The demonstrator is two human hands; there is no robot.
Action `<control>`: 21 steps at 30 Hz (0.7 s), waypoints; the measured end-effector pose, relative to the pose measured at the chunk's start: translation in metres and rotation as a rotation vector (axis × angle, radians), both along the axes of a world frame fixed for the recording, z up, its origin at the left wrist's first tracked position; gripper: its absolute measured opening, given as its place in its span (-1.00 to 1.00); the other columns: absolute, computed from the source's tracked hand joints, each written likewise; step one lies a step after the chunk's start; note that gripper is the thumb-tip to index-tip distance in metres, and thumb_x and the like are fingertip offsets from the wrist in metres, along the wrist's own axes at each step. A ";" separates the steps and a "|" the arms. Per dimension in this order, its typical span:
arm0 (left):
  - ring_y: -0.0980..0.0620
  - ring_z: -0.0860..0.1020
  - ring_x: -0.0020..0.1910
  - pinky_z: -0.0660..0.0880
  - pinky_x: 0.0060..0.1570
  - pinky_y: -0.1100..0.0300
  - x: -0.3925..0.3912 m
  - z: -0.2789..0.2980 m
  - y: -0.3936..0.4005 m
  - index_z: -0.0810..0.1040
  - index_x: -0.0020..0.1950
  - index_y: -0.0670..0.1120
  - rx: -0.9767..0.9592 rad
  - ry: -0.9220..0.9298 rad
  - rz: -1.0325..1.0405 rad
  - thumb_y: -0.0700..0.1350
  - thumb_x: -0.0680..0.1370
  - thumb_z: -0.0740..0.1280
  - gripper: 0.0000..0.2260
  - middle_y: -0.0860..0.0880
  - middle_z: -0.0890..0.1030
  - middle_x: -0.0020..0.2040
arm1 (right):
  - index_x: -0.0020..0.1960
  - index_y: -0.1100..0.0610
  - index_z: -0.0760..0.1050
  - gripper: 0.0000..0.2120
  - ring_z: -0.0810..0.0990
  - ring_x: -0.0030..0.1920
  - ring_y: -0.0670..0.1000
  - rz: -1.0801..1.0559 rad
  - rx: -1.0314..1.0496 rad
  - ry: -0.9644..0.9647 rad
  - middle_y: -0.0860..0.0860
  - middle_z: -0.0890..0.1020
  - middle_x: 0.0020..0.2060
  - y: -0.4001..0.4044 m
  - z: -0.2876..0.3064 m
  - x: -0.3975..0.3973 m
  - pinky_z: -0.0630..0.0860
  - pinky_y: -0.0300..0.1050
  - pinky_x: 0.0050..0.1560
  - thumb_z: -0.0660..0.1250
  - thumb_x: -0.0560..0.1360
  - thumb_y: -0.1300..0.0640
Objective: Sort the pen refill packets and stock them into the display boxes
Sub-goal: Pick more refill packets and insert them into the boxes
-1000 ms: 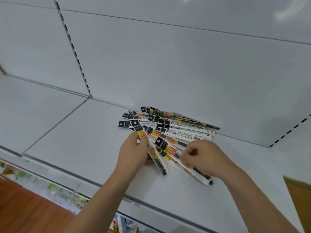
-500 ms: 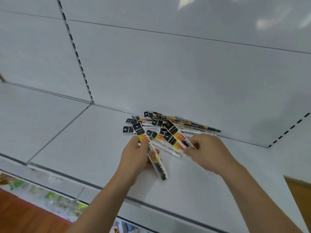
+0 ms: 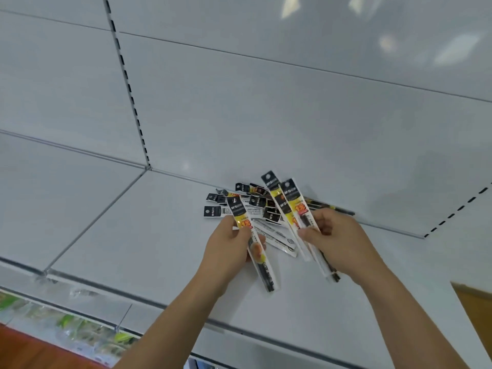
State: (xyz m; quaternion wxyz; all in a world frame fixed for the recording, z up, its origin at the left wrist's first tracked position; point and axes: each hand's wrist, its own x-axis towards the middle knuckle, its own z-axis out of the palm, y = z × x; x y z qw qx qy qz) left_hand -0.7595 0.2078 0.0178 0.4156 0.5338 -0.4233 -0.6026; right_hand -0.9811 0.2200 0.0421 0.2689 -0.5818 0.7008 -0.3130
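Fingers (image 3: 306, 233) of the right hand (image 3: 338, 241) are now lifting two packets (image 3: 290, 201) off the pile (image 3: 255, 206), while the left hand (image 3: 229, 246) is gripping one packet (image 3: 245, 222), so sorting is progressing.

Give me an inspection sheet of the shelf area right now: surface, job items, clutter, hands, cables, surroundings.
Surface: white shelf, bare apart from the packets; white back panel behind.
Job's things: loose pile of refill packets fanned out against the back panel. One packet in the left hand, two packets in the right hand, all lifted off the pile. No display boxes in view.
Clutter: nothing seen.
Grippers: left hand pinching one packet; right hand gripping its two packets.
Cables: nothing seen.
Surroundings: slotted upright in the back panel, blurred stock on a lower shelf, wooden floor at bottom left.
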 end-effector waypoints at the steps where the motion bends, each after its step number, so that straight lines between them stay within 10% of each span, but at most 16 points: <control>1: -0.04 0.75 -0.03 0.68 0.09 -0.14 -0.002 0.003 0.000 0.50 0.23 -0.11 -0.036 0.013 -0.008 -0.19 0.71 0.19 -0.86 -0.04 0.77 -0.04 | 0.00 -0.14 0.68 -0.87 0.71 -0.10 -0.21 -0.005 -0.029 -0.108 -0.27 0.74 -0.12 0.005 0.003 0.008 0.61 -0.07 0.04 0.53 0.54 0.08; 12: 0.05 0.68 0.10 0.61 0.14 0.08 -0.004 0.022 0.006 0.60 0.23 -0.01 -0.411 0.086 -0.115 -0.11 0.71 0.29 -0.86 0.06 0.73 0.06 | 0.01 -0.21 0.69 -0.88 0.66 -0.11 0.00 -0.072 -0.456 -0.283 -0.12 0.67 -0.12 0.021 -0.022 0.095 0.64 0.03 -0.15 0.41 0.63 0.00; 17: -0.19 0.61 -0.09 0.59 -0.11 0.15 0.006 0.024 0.000 0.49 0.22 -0.09 -0.431 0.057 -0.211 -0.10 0.73 0.25 -0.88 -0.19 0.64 0.02 | 0.18 -0.05 0.62 -0.83 0.61 0.05 -0.09 -0.006 -0.543 -0.075 -0.17 0.59 0.02 0.022 -0.033 0.101 0.55 -0.24 -0.02 0.29 0.66 0.00; 21: 0.09 0.65 0.12 0.56 0.14 0.18 0.013 0.009 0.007 0.51 0.24 -0.01 -0.464 -0.044 -0.315 -0.09 0.67 0.38 -0.83 0.07 0.68 0.08 | 0.38 0.00 0.55 -0.69 0.54 0.28 -0.05 0.064 -0.458 0.172 -0.13 0.52 0.27 0.039 -0.060 0.088 0.59 -0.08 0.17 0.36 0.64 0.15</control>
